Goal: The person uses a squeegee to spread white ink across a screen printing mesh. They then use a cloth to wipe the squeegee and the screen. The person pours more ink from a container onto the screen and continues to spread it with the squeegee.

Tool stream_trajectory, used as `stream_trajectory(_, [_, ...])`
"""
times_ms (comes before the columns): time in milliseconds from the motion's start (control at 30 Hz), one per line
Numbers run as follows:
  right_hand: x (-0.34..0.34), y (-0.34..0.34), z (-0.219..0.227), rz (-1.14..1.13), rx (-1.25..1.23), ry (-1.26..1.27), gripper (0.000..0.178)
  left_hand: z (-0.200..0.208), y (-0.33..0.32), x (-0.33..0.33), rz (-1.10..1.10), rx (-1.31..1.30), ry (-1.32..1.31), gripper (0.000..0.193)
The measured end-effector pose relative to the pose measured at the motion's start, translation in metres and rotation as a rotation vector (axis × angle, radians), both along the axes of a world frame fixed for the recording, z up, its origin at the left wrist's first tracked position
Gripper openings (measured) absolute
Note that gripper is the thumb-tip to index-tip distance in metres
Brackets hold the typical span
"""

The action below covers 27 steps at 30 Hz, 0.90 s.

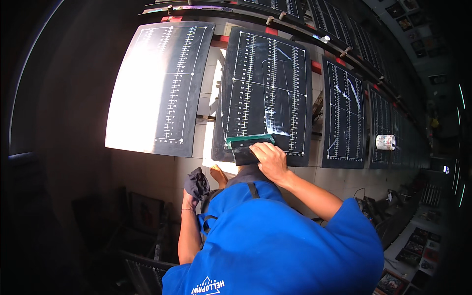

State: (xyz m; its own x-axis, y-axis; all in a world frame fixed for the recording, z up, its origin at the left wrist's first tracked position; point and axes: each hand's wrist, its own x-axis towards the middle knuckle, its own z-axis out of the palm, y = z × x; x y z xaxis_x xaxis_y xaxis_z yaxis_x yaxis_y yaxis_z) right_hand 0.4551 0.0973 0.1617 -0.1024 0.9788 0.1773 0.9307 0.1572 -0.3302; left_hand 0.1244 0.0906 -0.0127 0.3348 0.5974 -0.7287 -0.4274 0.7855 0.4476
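Note:
My right hand (272,158) grips a squeegee (243,152) with a black body and a green blade. The blade lies across the near end of a dark board (260,73) marked with white ruler lines. A whitish wet smear (276,129) shows on the board just beyond the blade, with thin pale streaks farther up. Down by my left side, off the board, my left hand (189,200) is closed around a bunched dark cloth (197,183).
A similar board (187,98), partly in bright glare, stands to the left. More marked boards (339,123) run to the right, one carrying a paint-stained white tub (385,142). A dark rail (300,32) with pegs crosses behind them. My bare foot (218,174) shows on the tiled floor.

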Motion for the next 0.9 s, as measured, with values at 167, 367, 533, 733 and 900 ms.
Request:
stream_trajectory(167, [0.034, 0.018, 0.023, -0.251, -0.061, -0.043, 0.044, 0.004, 0.001, -0.003, -0.036, 0.019, 0.013, 0.034])
stream_trajectory(367, [0.024, -0.033, 0.000, -0.248, -0.057, -0.050, 0.048, -0.020, 0.007, -0.008, -0.195, 0.069, -0.044, 0.027])
stream_trajectory(533, [0.005, -0.069, 0.022, -0.339, -0.025, -0.004, 0.048, -0.003, 0.022, 0.011, -0.441, 0.333, 0.085, 0.018])
stream_trajectory(733, [0.030, -0.043, -0.012, -0.336, 0.029, -0.082, 0.054, 0.008, 0.036, 0.030, -0.361, 0.176, 0.113, 0.018])
stream_trajectory(900, [0.123, 0.096, -0.027, -0.417, 0.080, -0.090, 0.051, 0.006, 0.028, 0.027, -0.312, 0.160, 0.255, 0.019])
